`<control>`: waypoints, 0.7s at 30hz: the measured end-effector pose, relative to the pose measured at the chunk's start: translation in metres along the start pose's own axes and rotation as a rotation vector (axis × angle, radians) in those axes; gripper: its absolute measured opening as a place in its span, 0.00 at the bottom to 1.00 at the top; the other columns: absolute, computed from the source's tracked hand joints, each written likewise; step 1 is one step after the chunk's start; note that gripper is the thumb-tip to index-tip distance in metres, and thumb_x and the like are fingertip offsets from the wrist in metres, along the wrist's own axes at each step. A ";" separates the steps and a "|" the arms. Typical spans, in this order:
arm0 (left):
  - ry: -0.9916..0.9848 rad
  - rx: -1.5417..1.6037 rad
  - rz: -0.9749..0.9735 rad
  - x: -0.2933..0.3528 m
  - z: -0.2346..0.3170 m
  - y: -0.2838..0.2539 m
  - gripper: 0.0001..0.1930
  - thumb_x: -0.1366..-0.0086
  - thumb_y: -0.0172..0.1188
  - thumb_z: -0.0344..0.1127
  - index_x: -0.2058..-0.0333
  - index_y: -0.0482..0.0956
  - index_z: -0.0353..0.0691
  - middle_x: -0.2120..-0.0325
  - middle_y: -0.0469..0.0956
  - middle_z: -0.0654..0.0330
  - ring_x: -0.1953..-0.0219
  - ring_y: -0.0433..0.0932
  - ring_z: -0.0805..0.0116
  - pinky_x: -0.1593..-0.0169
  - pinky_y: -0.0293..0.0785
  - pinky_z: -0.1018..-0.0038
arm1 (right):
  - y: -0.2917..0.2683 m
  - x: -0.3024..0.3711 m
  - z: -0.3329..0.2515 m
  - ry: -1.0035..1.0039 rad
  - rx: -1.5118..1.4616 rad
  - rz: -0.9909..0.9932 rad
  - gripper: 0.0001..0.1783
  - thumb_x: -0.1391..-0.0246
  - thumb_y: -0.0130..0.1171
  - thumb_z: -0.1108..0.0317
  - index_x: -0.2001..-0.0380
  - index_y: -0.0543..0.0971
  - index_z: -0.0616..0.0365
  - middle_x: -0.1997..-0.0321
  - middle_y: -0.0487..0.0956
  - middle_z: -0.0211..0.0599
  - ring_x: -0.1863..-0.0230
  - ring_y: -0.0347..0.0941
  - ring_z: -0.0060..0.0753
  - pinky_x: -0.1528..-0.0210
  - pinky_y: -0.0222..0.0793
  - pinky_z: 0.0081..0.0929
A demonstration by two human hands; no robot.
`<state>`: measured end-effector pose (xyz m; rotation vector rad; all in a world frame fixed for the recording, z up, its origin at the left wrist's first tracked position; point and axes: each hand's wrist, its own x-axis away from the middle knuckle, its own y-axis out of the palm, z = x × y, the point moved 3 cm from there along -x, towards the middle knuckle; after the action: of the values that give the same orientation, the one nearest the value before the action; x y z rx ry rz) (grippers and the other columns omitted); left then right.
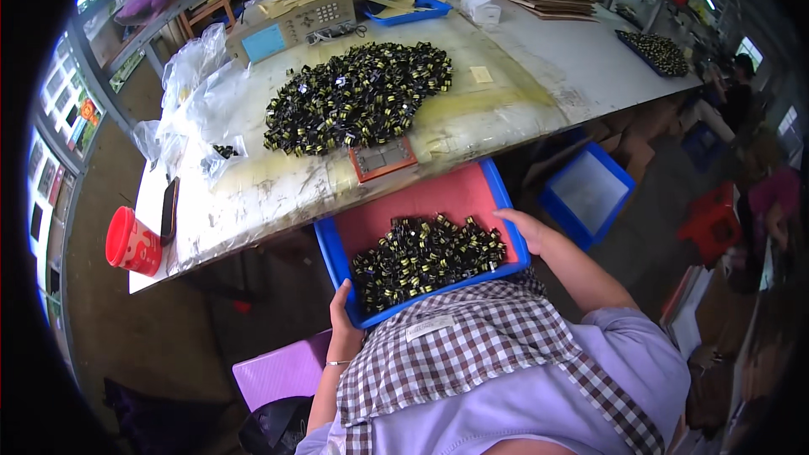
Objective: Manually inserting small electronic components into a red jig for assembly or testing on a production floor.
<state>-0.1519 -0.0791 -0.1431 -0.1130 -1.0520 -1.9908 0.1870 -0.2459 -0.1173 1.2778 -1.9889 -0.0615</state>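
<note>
A blue plastic tray with a pink bottom rests against my checked apron, its far end by the table edge. Many small black-and-yellow parts, like little wound components, are heaped in its near half. My left hand is closed on the tray's near left corner. At the right side my right hand grips the rim, thumb on top; the fingers beneath are hidden. Beyond the tray, a larger pile of the same parts covers the middle of the table, with a small orange-framed plate at its near edge.
The worktable holds a grey instrument with buttons, clear plastic bags, a phone and a red cup. Below its right edge stands another blue tray. A purple stool is at my left. A person sits far right.
</note>
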 end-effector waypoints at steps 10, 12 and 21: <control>0.483 -0.458 0.370 -0.011 0.028 -0.014 0.32 0.30 0.54 0.47 0.34 0.57 0.35 0.37 0.62 0.53 0.36 0.60 0.65 0.35 0.56 0.72 | 0.035 0.062 -0.078 -1.133 0.842 0.566 0.32 0.45 0.62 0.69 0.38 0.66 0.60 0.41 0.72 0.41 0.40 0.67 0.33 0.36 0.59 0.34; 0.776 -0.582 0.307 0.002 0.080 -0.010 0.31 0.28 0.50 0.48 0.35 0.57 0.34 0.37 0.61 0.52 0.36 0.61 0.64 0.34 0.54 0.68 | 0.086 0.108 -0.117 -1.249 0.743 0.320 0.29 0.39 0.54 0.68 0.37 0.63 0.65 0.38 0.70 0.44 0.34 0.63 0.36 0.31 0.52 0.36; 1.321 -0.166 -0.438 0.174 0.232 0.212 0.31 0.31 0.47 0.36 0.32 0.49 0.38 0.42 0.66 0.49 0.43 0.69 0.63 0.39 0.63 0.68 | 0.211 0.238 -0.214 -1.730 0.535 -0.798 0.44 0.40 0.34 0.32 0.53 0.75 0.68 0.39 0.68 0.58 0.36 0.63 0.49 0.32 0.54 0.48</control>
<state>-0.1748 -0.0855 0.2154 1.2589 -0.0234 -1.8942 0.1077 -0.2574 0.2575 2.8625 -2.5607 -1.5637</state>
